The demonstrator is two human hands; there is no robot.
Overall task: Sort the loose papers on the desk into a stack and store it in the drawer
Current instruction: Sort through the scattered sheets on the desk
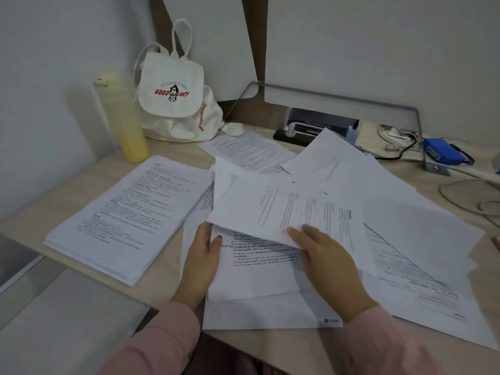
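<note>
Several loose printed sheets [392, 201] lie scattered and overlapping across the middle and right of the light wooden desk [81, 190]. A tidy stack of papers [130, 220] sits on the desk's left part. My left hand [203, 263] grips the lower left corner of a few lifted sheets [270, 207], thumb on top. My right hand [324, 263] holds the same lifted sheets at their lower edge, fingers spread over them. Another printed sheet [259, 263] lies flat beneath both hands. The drawer is not in view.
A white canvas backpack [173, 98] and a tall yellow bottle [121, 117] stand at the back left against the wall. A monitor stand [351, 104], a power strip [295, 136], a blue device [443, 152] and cables occupy the back right.
</note>
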